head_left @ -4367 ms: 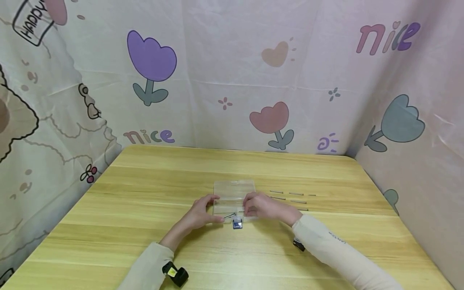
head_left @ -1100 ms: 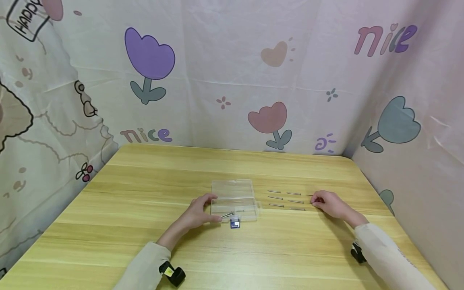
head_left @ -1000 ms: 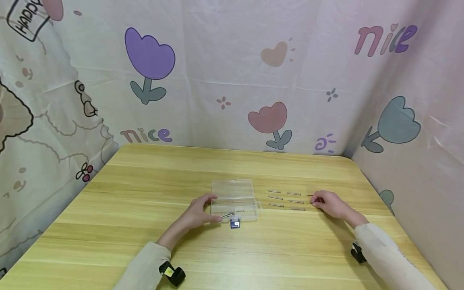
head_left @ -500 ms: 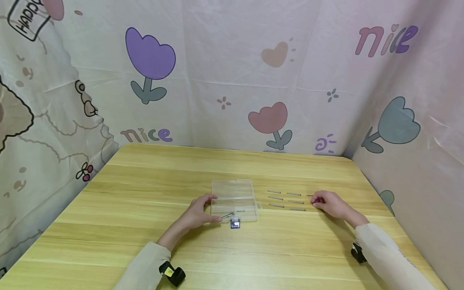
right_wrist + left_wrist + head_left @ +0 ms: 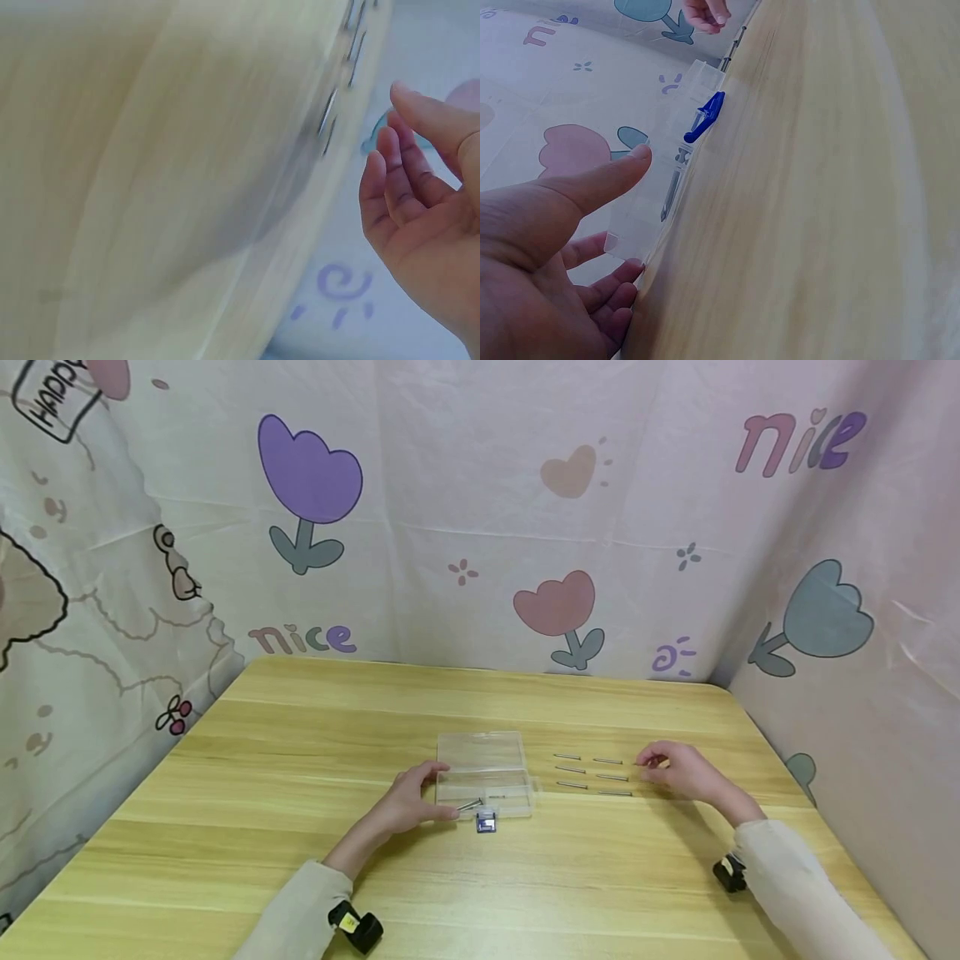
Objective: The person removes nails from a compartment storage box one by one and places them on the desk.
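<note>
A clear plastic box [image 5: 522, 808] lies with its lid [image 5: 480, 750] folded back and a blue latch [image 5: 486, 822] at its front. My left hand [image 5: 408, 802] holds the box's left end, thumb at the front corner and fingers behind. Inside, a few nails [image 5: 470, 805] lie at the left and a smaller one [image 5: 497, 797] sits farther right. My right hand [image 5: 678, 771] hovers just right of several nails [image 5: 612, 777] laid out in rows; its thumb and fingers are apart with nothing between them. In the right wrist view, nails [image 5: 328, 111] lie beyond the fingertips.
The wooden table [image 5: 300, 727] reaches back to a printed cloth [image 5: 450, 510] that also hangs at both sides. Each sleeve carries a black wrist camera [image 5: 356, 927].
Earlier my right hand reached into the box, then moved right to the table and pinched beside the rows. Now it has risen slightly and its fingers have parted. My left hand stays put.
</note>
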{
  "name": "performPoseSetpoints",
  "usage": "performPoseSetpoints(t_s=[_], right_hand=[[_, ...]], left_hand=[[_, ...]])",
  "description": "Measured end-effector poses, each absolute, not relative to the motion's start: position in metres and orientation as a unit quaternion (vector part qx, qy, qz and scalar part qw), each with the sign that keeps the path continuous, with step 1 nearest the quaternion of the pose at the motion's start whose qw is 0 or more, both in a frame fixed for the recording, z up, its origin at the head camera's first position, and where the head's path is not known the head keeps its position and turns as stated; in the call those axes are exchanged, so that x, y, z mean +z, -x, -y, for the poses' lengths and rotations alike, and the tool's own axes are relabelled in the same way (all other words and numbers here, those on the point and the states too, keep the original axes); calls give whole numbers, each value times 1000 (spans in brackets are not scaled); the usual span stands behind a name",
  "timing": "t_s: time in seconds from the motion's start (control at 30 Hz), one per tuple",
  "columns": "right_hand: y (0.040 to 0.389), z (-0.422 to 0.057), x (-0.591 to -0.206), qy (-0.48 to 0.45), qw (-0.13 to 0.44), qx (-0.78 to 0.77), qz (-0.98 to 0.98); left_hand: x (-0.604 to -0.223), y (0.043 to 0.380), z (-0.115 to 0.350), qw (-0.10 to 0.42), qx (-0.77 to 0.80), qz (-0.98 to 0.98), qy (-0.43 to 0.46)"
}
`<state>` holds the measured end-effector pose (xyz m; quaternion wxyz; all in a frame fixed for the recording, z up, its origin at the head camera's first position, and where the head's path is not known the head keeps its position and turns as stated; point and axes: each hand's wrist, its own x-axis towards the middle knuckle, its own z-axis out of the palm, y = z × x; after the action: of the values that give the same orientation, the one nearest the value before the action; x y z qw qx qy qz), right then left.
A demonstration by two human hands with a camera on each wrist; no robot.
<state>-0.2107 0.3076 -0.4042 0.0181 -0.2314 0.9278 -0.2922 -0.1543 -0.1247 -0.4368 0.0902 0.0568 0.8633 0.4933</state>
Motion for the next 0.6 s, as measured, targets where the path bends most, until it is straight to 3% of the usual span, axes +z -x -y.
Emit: performPoseSetpoints(t_s=[0.3,0.6], right_hand=[[199,-247,-404,306,55,-314,-897],[193,-191,-400,375,37,-289,-880]], left_hand=[[-434,153,124,92,494,-862,-60],[-435,154,125,93,500,-859,-61]])
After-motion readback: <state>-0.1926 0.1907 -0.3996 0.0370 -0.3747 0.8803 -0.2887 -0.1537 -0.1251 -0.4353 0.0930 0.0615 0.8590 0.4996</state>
